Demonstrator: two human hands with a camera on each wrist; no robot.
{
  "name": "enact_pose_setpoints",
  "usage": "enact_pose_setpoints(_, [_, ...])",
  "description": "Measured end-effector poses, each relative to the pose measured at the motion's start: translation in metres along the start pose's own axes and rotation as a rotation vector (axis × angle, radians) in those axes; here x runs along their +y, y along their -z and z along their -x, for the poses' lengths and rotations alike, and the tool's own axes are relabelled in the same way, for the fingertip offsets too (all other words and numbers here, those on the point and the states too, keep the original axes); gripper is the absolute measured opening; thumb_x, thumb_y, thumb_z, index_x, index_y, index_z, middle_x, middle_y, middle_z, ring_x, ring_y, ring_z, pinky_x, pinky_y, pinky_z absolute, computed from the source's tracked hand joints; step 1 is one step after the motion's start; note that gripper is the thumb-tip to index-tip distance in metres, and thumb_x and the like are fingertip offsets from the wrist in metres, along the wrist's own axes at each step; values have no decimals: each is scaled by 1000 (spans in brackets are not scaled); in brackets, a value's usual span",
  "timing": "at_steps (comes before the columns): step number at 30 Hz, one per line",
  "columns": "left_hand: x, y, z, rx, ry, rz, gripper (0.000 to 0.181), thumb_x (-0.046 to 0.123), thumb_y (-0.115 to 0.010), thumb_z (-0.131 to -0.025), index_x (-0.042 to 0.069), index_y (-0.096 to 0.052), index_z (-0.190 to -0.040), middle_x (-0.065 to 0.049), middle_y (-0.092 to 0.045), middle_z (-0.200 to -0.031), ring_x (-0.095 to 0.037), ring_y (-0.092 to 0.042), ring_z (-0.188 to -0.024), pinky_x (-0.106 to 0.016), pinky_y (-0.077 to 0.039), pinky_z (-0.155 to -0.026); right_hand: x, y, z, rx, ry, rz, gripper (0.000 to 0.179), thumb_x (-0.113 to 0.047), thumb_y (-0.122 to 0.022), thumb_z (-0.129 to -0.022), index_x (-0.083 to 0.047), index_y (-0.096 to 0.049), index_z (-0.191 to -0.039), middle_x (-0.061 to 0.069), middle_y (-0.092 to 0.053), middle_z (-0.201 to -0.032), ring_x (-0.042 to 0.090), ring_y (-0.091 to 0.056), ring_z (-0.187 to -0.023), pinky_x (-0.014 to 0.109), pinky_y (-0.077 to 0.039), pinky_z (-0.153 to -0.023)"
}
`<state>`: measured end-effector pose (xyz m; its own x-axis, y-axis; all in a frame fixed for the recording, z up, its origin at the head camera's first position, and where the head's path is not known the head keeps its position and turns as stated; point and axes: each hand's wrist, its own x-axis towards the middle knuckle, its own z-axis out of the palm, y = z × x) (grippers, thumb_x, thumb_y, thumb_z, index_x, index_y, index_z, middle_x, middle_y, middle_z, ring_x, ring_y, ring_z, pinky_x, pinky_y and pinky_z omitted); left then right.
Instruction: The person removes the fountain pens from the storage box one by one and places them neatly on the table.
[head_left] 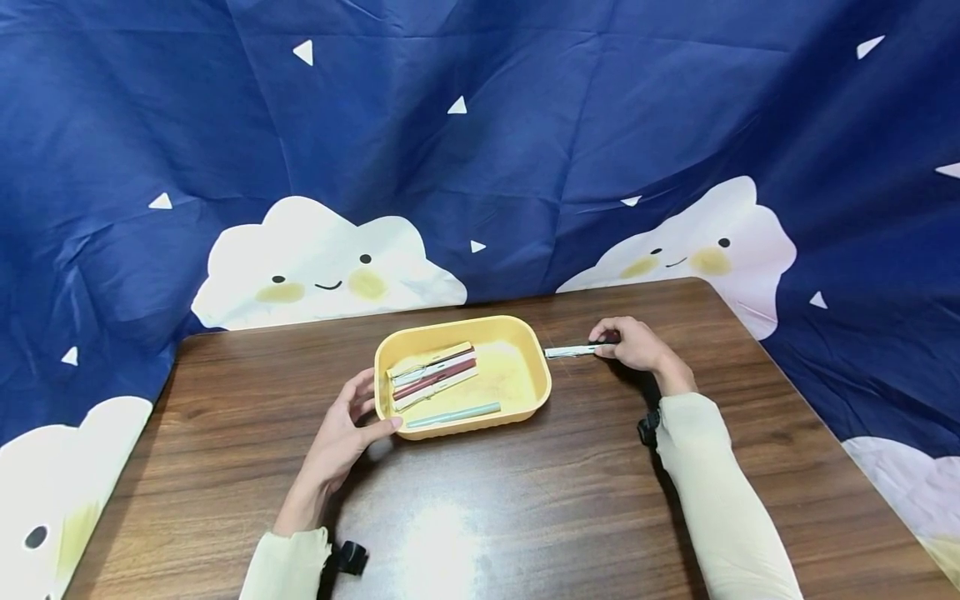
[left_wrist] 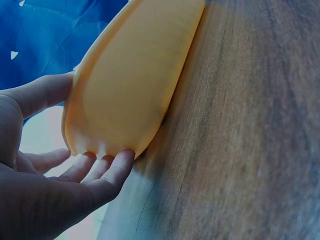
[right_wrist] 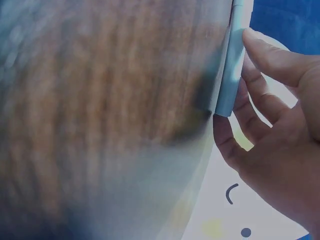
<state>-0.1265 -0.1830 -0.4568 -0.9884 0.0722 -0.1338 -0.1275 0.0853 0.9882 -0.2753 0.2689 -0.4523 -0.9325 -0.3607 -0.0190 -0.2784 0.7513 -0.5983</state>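
A yellow plastic tray (head_left: 517,325) with rounded corners sits on the table. At its left end my left hand (head_left: 341,433) grips it, thumb on the near corner of the rim and fingers against the outer wall, as the left wrist view also shows. Several pens lie inside, among them a dark red pen (head_left: 450,375) and a light teal pen (head_left: 453,415) along the near side. To the right of the tray, my right hand (head_left: 636,343) pinches a pale blue pen (right_wrist: 232,65) between thumb and fingers. That pen points left, its tip close to the tray's right wall.
The brown wood-grain table (head_left: 525,500) ends at a back edge against a dark blue cloth (head_left: 487,167) printed with clouds and triangles. Black straps (head_left: 649,427) sit on both wrists. Glare brightens the front of the table.
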Motion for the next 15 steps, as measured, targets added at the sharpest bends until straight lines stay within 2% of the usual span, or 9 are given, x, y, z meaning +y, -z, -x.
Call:
enact_pose_setpoints(8, [1, 0, 0, 3, -5, -6, 85, 10, -78, -74, 15, -29, -143, -12, -39, -141, -32, -42, -126, -19, -47, -85, -3, 2, 3, 81, -32, -13, 18, -10, -67, -85, -6, -65, -102, 12, -68, -98, 24, -59, -91, 36, -43, -84])
enact_pose_setpoints(15, [1, 0, 0, 1, -7, -2, 85, 10, -78, -74, 15, -29, -144, -12, -39, -141, -31, -42, -126, -19, -47, -85, -12, 4, 4, 68, -48, -34, 25, -17, -64, -89, -5, -63, -110, 11, -68, -98, 23, -59, -83, 34, -45, -78])
